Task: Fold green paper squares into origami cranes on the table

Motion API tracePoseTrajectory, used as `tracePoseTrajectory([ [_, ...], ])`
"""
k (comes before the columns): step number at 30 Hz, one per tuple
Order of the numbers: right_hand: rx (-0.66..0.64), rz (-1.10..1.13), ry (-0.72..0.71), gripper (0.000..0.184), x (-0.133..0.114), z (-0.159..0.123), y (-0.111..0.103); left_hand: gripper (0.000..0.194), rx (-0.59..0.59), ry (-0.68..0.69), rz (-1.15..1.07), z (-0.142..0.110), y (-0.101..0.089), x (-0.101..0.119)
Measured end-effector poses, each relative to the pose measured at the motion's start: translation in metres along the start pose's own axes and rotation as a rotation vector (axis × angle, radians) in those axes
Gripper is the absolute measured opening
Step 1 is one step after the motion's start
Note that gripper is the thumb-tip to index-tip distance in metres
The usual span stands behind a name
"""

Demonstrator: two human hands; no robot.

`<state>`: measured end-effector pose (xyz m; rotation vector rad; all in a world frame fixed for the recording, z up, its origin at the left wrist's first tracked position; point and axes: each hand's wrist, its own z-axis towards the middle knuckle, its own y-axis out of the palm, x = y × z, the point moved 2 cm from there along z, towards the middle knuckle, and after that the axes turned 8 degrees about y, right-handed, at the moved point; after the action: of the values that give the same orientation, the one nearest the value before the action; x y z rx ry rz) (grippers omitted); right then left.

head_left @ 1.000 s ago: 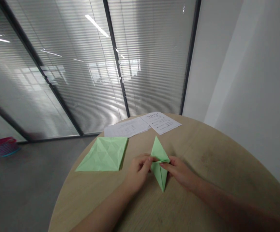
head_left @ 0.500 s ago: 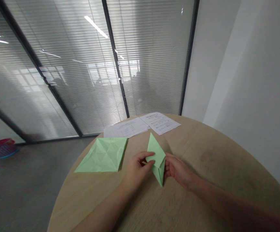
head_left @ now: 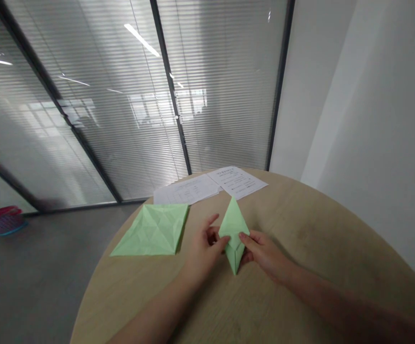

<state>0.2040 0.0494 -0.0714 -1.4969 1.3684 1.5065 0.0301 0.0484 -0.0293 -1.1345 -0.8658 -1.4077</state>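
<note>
Between my two hands is a piece of folded green paper [head_left: 234, 220], diamond-shaped, its long points facing away from me and toward me. My left hand [head_left: 204, 246] pinches its left corner, thumb on top and index finger raised off the paper. On the right corner, my right hand [head_left: 261, 249] grips with its thumb on the upper face and the other fingers behind. A horizontal fold edge crosses the paper below the thumbs, and a center seam runs down the lower point. The paper's underside is hidden.
A creased green sheet [head_left: 157, 229] lies flat to the left on the round wooden table [head_left: 318, 267]. White printed sheets [head_left: 189, 190] overlap at the far edge. A pink and blue basket [head_left: 3, 220] stands on the floor at far left, before a glass partition with blinds [head_left: 229, 95].
The upper flap, lifted at the middle one second ago, now lies flat over the fold. The paper tilted left, then straightened. My right thumb came back onto its face; my left index finger rose.
</note>
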Motion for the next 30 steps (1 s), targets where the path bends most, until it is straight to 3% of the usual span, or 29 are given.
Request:
tracePoseTrajectory([
  [2, -0.004, -0.011, -0.011, 0.066, 0.000, 0.000, 0.000, 0.036, -0.073, -0.112, -0.014, 0.003, -0.002, -0.005],
  [5, 0.002, -0.017, -0.014, 0.067, 0.000, 0.000, 0.001, 0.039, -0.063, -0.170, -0.005, 0.005, -0.005, -0.009],
  [14, 0.005, 0.102, 0.008, 0.056, 0.002, 0.001, -0.002, 0.037, -0.012, -0.178, 0.020, 0.001, -0.006, 0.000],
  [23, 0.075, 0.022, -0.001, 0.050, 0.004, 0.001, -0.003, 0.035, 0.005, -0.174, 0.053, 0.000, -0.005, 0.002],
  [30, -0.001, 0.010, 0.011, 0.045, 0.003, 0.001, -0.002, 0.040, 0.013, -0.192, 0.050, 0.002, -0.006, -0.007],
])
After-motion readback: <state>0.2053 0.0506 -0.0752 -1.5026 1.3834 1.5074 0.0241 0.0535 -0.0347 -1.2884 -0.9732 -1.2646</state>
